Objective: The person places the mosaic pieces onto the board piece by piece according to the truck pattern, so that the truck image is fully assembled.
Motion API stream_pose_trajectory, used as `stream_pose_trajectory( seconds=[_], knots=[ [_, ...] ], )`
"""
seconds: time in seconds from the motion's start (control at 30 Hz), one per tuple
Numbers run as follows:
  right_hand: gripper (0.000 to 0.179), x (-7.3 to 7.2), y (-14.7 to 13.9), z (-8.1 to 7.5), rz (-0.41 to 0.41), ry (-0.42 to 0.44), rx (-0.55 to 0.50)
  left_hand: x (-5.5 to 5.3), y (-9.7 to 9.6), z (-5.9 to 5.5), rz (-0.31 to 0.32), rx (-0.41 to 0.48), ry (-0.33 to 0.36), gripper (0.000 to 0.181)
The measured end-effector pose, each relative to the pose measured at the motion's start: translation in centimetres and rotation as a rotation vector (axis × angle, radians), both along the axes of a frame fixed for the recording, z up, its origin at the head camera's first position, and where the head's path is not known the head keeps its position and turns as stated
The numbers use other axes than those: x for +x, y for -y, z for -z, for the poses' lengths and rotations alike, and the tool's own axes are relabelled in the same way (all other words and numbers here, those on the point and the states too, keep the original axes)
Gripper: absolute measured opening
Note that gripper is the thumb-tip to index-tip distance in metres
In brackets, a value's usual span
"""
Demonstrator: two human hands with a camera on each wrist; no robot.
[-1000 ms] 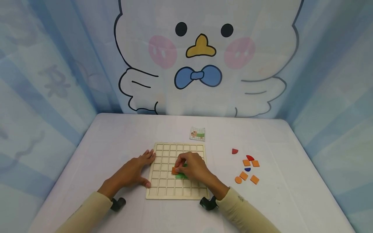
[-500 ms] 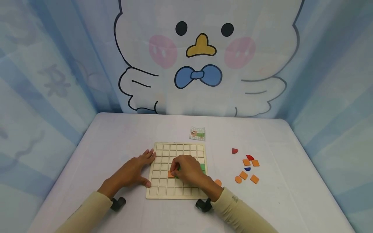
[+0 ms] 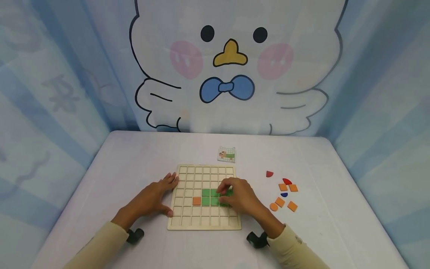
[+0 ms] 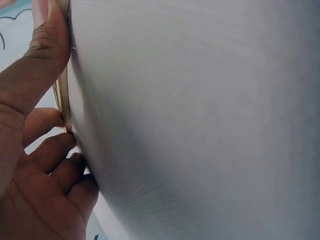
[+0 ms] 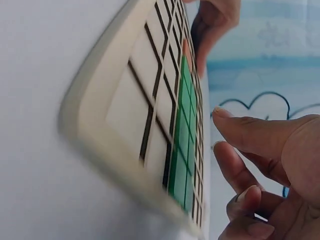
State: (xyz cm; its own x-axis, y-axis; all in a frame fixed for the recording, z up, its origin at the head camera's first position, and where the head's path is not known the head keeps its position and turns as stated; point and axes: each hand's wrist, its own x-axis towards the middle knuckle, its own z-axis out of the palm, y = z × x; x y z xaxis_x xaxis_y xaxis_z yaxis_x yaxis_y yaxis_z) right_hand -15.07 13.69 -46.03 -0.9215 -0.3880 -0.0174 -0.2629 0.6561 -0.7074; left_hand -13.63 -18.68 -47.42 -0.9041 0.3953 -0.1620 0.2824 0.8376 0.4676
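Note:
A pale wooden grid board (image 3: pixel 188 222) lies on the white table. Two rows of green square tiles (image 3: pixel 206 201) fill cells in its middle and right part, partly hidden by the right hand. One orange square tile (image 3: pixel 196 201) sits flat in the cell at the left end of the lower green row. My left hand (image 3: pixel 155 197) rests at the board's left edge, thumb and fingertips spread along it. Over the green tiles hovers my right hand (image 3: pixel 239 195). In the right wrist view its thumb (image 5: pixel 245 131) and fingers are apart with nothing between them.
Right of the board lie loose pieces: several orange squares (image 3: pixel 292 206), an orange circle (image 3: pixel 273 207), two red pieces (image 3: pixel 270 174) and a small blue one (image 3: pixel 284 194). A small picture card (image 3: pixel 227 154) lies behind the board. A printed curtain (image 3: pixel 231 112) encloses the table.
My right hand has set the orange square into its cell, let go and moved right over the green tiles. The left hand has stayed at the board's edge.

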Motion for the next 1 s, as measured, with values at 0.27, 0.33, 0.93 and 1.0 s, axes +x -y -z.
stream_pose_trajectory(
  seconds=[0.27,0.33,0.93,1.0],
  knots=[
    [0.019,0.7,-5.7,-0.5,0.175,0.025,0.088,0.1,-0.1,0.1,0.000,0.000,0.008,0.124],
    [0.018,0.9,-7.2,-0.7,0.202,0.022,0.117,0.1,-0.1,0.1,0.003,-0.001,0.005,0.124],
    [0.019,2.6,-15.0,0.3,0.252,0.017,0.204,0.1,-0.1,-0.2,-0.003,-0.020,0.011,0.124],
    [0.017,2.5,-14.8,0.4,0.248,-0.001,0.206,0.1,-0.1,-0.2,-0.005,-0.021,0.011,0.124]
  ],
)
